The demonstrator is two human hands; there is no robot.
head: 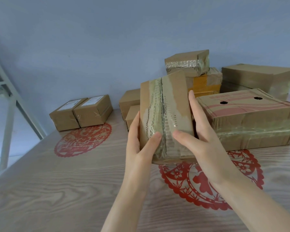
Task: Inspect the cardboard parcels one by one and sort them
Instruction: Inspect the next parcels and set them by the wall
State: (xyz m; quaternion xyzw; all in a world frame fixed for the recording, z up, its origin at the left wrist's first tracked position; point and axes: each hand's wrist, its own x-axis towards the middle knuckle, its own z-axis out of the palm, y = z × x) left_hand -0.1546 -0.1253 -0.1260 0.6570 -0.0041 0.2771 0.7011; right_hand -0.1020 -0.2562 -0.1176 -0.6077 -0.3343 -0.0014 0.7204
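Mid-inspection, I judge: left hand (137,143) and right hand (201,136) share a clasping grip on the taped parcel (166,106); next comes choosing its pile.

Close head-worn view, forward and down

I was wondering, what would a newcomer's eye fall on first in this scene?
First, the taped cardboard parcel in the middle, gripped between the left hand and the right hand. Behind it on the right sits a pile of parcels; far left, two labelled parcels stand side by side at a red paper-cut on the table.
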